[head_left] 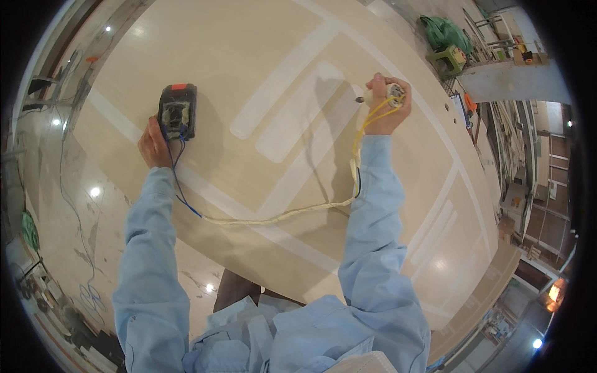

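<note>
My left hand grips the side of a black battery pack with a red end, tilted up so its terminal face shows. Blue wires run from its lower end into a cable wrapped in cream tape. The cable sags across to my right forearm, where yellow wires emerge. These lead to a small whitish cylindrical motor tool that my right hand is closed around. A short dark tip points left from it. Both things are held above a large beige board, and the fingers partly hide the tool.
Pale stripes and bars mark the board. Past its right edge are a green bag, a green stool and stacked strips of material. A thin cord trails over the shiny floor at left.
</note>
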`<state>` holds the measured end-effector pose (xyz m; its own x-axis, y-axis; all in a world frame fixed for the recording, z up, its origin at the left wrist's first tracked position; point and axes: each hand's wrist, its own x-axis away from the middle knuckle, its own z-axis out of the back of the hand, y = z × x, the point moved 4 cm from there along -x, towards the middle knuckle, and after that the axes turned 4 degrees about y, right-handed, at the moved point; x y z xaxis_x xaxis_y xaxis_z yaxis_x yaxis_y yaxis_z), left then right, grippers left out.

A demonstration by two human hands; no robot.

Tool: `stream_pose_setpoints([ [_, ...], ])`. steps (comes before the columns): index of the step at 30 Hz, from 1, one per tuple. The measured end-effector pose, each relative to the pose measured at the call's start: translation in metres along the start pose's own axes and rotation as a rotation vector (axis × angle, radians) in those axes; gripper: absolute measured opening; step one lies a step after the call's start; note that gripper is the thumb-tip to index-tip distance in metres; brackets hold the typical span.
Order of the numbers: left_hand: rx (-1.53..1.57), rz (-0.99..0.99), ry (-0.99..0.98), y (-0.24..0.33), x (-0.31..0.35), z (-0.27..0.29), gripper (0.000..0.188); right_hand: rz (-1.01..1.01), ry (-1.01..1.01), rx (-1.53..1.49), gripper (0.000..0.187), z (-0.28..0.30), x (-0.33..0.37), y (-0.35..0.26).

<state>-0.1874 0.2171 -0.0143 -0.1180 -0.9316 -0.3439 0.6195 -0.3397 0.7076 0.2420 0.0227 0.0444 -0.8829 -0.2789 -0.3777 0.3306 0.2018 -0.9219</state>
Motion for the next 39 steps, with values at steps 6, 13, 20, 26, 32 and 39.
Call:
stream_pose_setpoints([
  [6, 0.072, 0.000, 0.006, 0.000, 0.001, -0.001, 0.052, -0.003, 0.009, 0.041, 0.018, 0.004, -0.007, 0.000],
  [13, 0.118, 0.089, -0.001, 0.000, 0.002, 0.001, 0.052, 0.054, 0.045, 0.093, 0.019, 0.006, -0.017, 0.001],
  [20, 0.157, 0.138, -0.031, 0.000, 0.001, 0.000, 0.052, 0.047, 0.067, 0.019, 0.021, 0.002, -0.025, 0.003],
  [26, 0.129, 0.113, -0.006, 0.003, 0.001, 0.003, 0.052, -0.083, -0.011, 0.069, 0.022, -0.009, -0.026, 0.012],
  [32, 0.114, 0.093, -0.012, 0.008, 0.001, 0.003, 0.052, 0.078, 0.096, -0.049, 0.022, -0.004, -0.030, 0.013],
  [39, 0.143, 0.092, -0.015, 0.006, 0.000, 0.000, 0.052, -0.014, 0.020, 0.001, 0.023, -0.016, -0.028, 0.014],
])
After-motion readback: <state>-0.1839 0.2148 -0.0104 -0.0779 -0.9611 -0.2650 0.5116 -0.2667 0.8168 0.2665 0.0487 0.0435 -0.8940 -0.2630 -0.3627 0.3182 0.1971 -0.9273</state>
